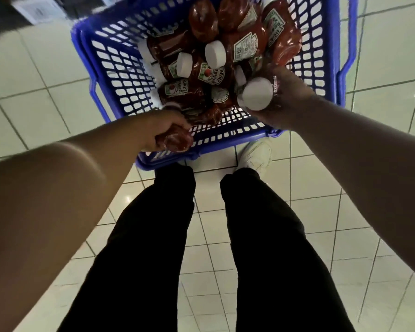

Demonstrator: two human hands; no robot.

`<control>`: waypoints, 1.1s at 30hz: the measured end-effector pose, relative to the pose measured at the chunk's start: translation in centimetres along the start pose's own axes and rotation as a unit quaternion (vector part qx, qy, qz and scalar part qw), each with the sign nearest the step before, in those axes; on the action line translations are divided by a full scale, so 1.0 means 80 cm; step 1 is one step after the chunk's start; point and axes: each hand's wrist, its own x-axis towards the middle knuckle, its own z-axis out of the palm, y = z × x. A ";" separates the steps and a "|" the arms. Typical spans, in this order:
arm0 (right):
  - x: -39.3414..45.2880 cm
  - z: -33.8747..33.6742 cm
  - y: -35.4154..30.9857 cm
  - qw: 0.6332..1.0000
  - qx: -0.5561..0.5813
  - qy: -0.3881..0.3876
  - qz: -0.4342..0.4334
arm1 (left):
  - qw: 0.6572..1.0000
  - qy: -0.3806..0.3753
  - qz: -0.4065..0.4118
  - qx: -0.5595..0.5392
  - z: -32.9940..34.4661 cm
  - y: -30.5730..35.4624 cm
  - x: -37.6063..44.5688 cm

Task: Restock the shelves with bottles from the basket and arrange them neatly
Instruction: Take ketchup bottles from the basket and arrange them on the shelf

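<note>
A blue plastic basket (98, 75) stands on the tiled floor, holding several red ketchup bottles (247, 44) with white caps, lying in a heap. My left hand (161, 130) grips one ketchup bottle (177, 141) at the basket's near rim, its red base turned toward the camera. My right hand (285, 97) grips another ketchup bottle (255, 93) above the basket's near right side, with the white cap facing the camera.
Pale floor tiles (34, 75) surround the basket. My legs in black trousers and a white shoe (255, 154) stand just behind the basket. A dark shelf base with a label (37, 10) shows at the top left.
</note>
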 end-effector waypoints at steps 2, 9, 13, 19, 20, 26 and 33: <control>-0.050 0.008 0.006 1.000 -0.009 0.008 -0.019 | 1.000 -0.006 0.019 -0.023 0.009 0.005 -0.052; -0.312 0.065 0.012 0.986 -0.013 -0.142 -0.084 | 0.971 -0.118 0.183 -0.096 0.042 0.038 -0.341; -0.473 0.096 -0.001 0.957 -0.061 -0.244 -0.143 | 0.939 -0.114 0.316 -0.071 0.041 0.058 -0.520; -0.694 0.163 -0.038 0.895 -0.103 -0.321 -0.294 | 0.864 -0.094 0.492 -0.060 0.031 0.072 -0.764; -0.728 0.172 -0.044 0.882 -0.111 -0.332 -0.316 | 0.850 -0.087 0.517 -0.054 0.028 0.073 -0.801; -0.892 0.223 -0.070 0.798 -0.163 -0.397 -0.423 | 0.735 -0.004 0.678 -0.022 0.003 0.070 -0.994; -1.026 0.299 -0.109 0.681 -0.243 -0.442 -0.531 | 0.632 0.099 0.767 -0.043 -0.027 0.094 -1.129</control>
